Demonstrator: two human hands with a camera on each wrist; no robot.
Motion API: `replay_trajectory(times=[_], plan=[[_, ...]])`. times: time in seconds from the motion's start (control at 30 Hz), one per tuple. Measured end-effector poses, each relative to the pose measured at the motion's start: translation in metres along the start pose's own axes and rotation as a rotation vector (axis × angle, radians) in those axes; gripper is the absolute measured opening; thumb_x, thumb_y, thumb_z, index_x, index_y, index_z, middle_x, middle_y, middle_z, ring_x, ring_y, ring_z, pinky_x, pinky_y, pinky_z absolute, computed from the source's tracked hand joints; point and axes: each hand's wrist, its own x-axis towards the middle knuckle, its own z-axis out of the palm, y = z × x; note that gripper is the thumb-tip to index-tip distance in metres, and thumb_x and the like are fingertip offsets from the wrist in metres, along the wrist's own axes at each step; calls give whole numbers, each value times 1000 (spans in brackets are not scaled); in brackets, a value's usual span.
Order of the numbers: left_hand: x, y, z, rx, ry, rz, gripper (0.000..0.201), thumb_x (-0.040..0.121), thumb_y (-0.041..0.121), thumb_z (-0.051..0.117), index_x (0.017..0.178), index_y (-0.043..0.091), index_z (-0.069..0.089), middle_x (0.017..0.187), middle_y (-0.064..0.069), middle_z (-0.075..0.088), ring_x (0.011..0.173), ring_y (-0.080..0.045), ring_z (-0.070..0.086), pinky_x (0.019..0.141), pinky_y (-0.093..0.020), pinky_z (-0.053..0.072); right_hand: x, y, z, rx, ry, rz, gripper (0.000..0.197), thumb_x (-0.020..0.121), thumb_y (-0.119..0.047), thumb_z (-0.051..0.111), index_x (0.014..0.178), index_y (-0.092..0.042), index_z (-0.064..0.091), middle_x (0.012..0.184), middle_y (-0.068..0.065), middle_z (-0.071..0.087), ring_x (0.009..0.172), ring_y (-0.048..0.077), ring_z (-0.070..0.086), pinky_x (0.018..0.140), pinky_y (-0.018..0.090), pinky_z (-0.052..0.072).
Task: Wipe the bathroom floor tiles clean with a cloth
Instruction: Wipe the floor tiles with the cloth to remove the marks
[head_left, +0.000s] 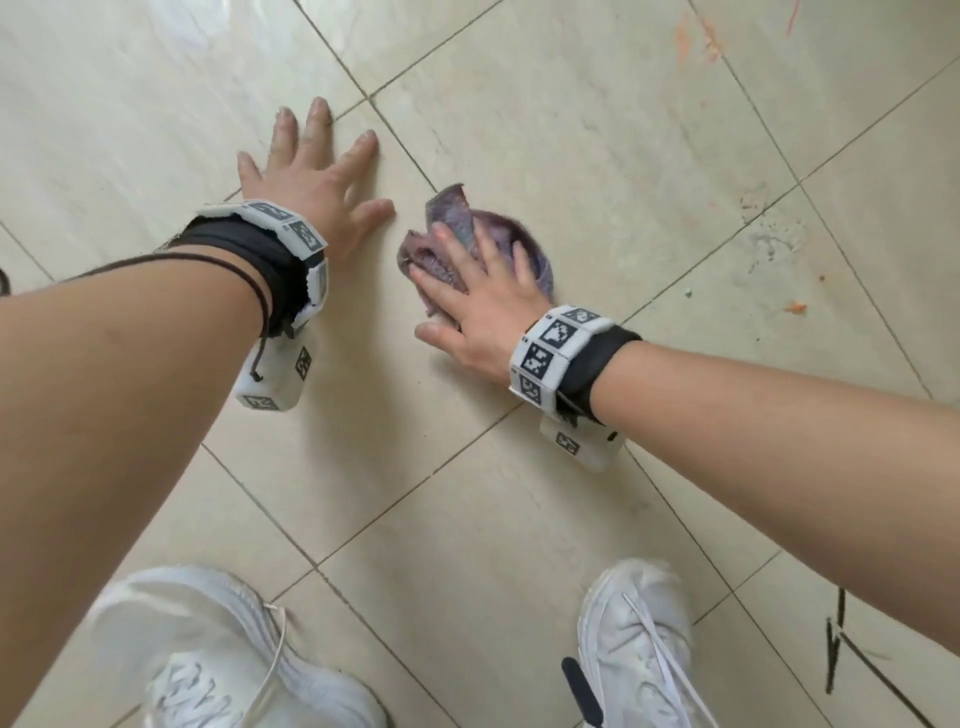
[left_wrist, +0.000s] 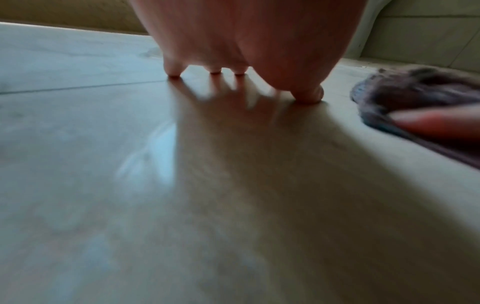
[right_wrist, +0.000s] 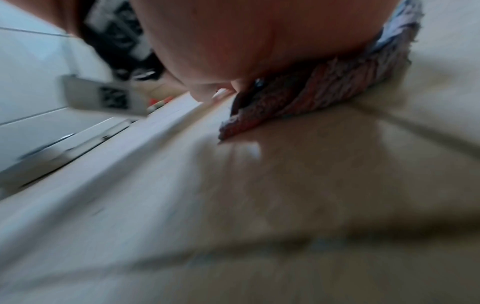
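A crumpled purple-grey cloth (head_left: 457, 228) lies on the beige floor tiles (head_left: 597, 135) in the middle of the head view. My right hand (head_left: 478, 296) lies flat on top of it with the fingers spread, pressing it to the floor. The cloth's edge (right_wrist: 324, 90) bunches under my palm in the right wrist view, which is blurred. Just left of the cloth, my left hand (head_left: 317, 171) is planted on the bare tile, fingers spread. Its fingertips (left_wrist: 215, 71) touch the floor, and the cloth (left_wrist: 415, 92) shows at the right of that view.
Grey smudges (head_left: 769, 234) and orange specks (head_left: 795, 307) mark the tiles to the right, with orange streaks (head_left: 698, 39) further away. Black scrawled lines (head_left: 852, 660) cross a tile at lower right. My two white shoes (head_left: 639, 644) stand close at the bottom.
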Motion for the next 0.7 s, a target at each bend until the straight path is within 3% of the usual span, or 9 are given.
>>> replay_trajectory(times=[0.07,0.17,0.37,0.53,0.7], plan=[[0,-10,-2,-17,2,-29,71,95,64,39,154,45,4,163,4,-16,150,-25,-13,117,-63,5,-18,-11,18,-63,-79,-112,64,97,-64,24,153,-43,3,158,-7,-28,144,26,-29,115,58,-12],[-4,-15,-1,-71,16,-83,72,95,62,44,154,45,6,163,4,-16,150,-25,-13,115,-65,5,-33,4,24,-104,-139,-164,61,97,-62,24,152,-45,5,158,-13,-27,145,21,-27,116,56,-9],[-16,-26,10,-108,34,-144,73,95,61,44,154,44,5,163,3,-18,150,-24,-14,116,-63,4,0,-14,8,-123,-75,-158,65,96,-65,28,152,-46,3,159,-7,-25,145,27,-27,114,60,-9],[-51,-46,32,-102,48,-212,69,97,60,38,155,41,4,163,-1,-18,150,-25,-14,117,-62,4,-14,-42,30,-235,-117,-329,64,97,-63,29,153,-42,6,160,-5,-25,145,29,-26,113,61,-9],[-71,-33,53,-162,55,-279,67,98,59,35,155,40,7,163,-5,-18,149,-30,-16,114,-65,1,-40,-42,62,-328,-164,-526,63,98,-61,28,154,-39,11,161,-4,-20,147,27,-22,115,58,-5]])
